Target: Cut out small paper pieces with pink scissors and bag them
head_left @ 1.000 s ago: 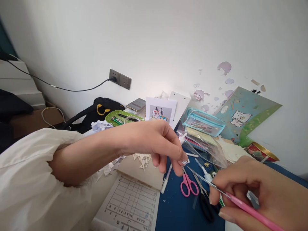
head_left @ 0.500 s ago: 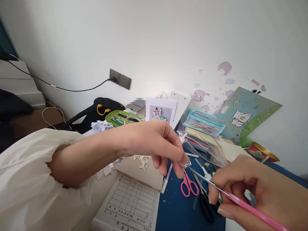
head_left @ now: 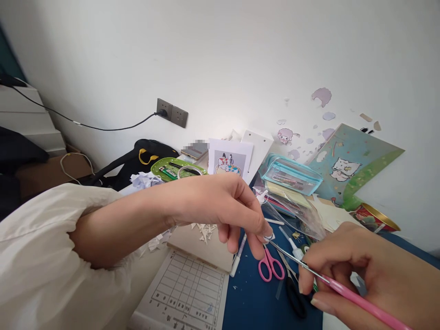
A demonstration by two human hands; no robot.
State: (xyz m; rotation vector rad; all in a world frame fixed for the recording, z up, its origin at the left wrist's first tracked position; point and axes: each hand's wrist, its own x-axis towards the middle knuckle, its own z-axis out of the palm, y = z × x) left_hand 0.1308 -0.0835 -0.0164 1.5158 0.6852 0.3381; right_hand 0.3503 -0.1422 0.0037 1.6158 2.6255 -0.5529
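My left hand point(head_left: 237, 206) pinches a tiny white paper piece point(head_left: 270, 237) with a dark line on it between thumb and forefinger; the other fingers curl below. From the lower right, my right hand point(head_left: 354, 266) grips a slim pink-handled metal tool point(head_left: 343, 288). Its thin silver shaft slopes up to the left, and the tip ends right by the paper piece; whether they touch I cannot tell. Beneath, pink-handled scissors point(head_left: 271, 266) and black-handled scissors point(head_left: 294, 295) lie on the blue tabletop point(head_left: 254, 305). A white-capped pen point(head_left: 236, 265) lies left of them.
Paper scraps point(head_left: 206, 233) lie on a beige board point(head_left: 192, 247) over a printed form point(head_left: 189, 288). Behind are a green tray point(head_left: 165, 164), a printed picture point(head_left: 228, 158), a clear blue-edged pouch point(head_left: 292, 176) and a red tin point(head_left: 376, 219). A white wall stands at the back.
The tool's tip has shifted very slightly down and right relative to the paper piece, and the left fingertips have moved marginally. Both hands keep their hold; the rest looks the same.
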